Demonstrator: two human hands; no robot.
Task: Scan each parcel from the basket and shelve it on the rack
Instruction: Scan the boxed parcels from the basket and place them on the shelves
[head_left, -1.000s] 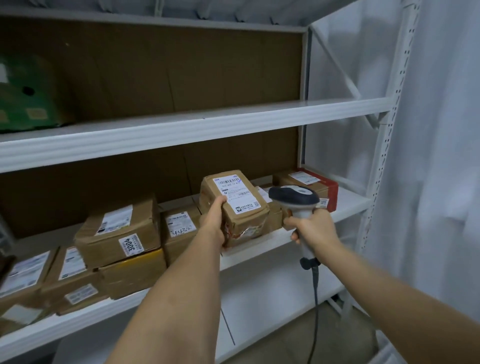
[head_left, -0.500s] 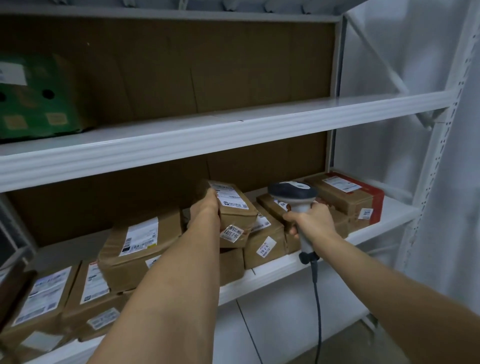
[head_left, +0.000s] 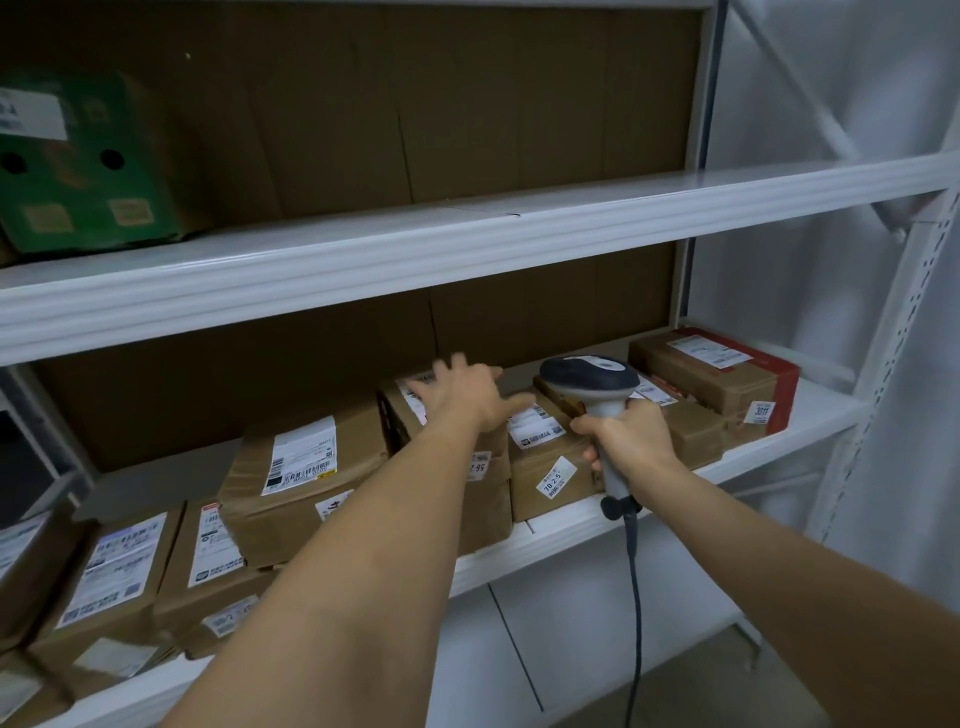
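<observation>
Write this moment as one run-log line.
left hand: open, fingers spread on shelved parcel | right hand: grips scanner | rack: parcel on middle shelf

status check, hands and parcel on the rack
Left hand open, fingers spread on the parcel. Right hand grips the scanner. Parcel sits on the rack shelf among other boxes. Nothing in the way.

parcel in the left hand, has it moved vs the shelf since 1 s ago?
Yes. The parcel went from held in front of the lower shelf's edge back onto the stack there. The left hand now lies spread open on top of it.
</observation>
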